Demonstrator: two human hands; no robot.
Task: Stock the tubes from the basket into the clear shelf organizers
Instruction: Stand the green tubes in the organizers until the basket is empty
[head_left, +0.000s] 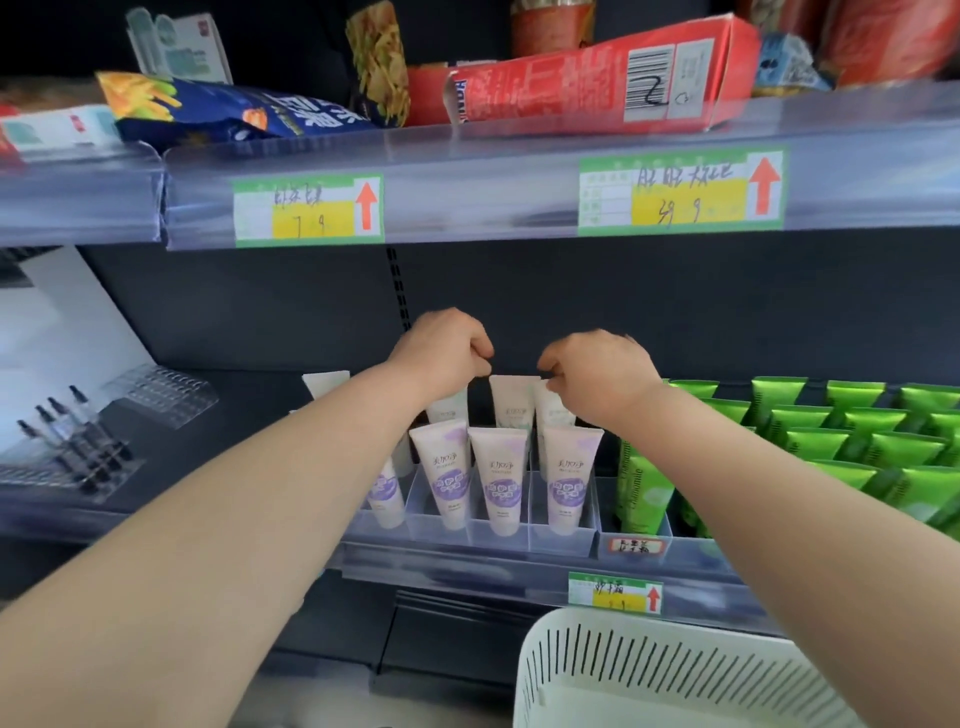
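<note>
– why reach so deep into the shelf?
– to stand the back row upright. right hand (597, 374) pinches a white tube (553, 413) by its crimped top in the clear organizer (423, 512); left hand (447, 348) curls over another, grip hidden, can't tell.
– count?
– four purple tubes (501, 478) in front, at least three behind, one basket (675, 670) below.

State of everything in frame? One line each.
Left hand, fingers curled above back row; grip unclear.
Right hand, pinching top of back-row tube.
Front purple tubes, upright, cap down, in clear organizer.
Green tubes, upright, stocked.
Basket, contents hidden.
</note>
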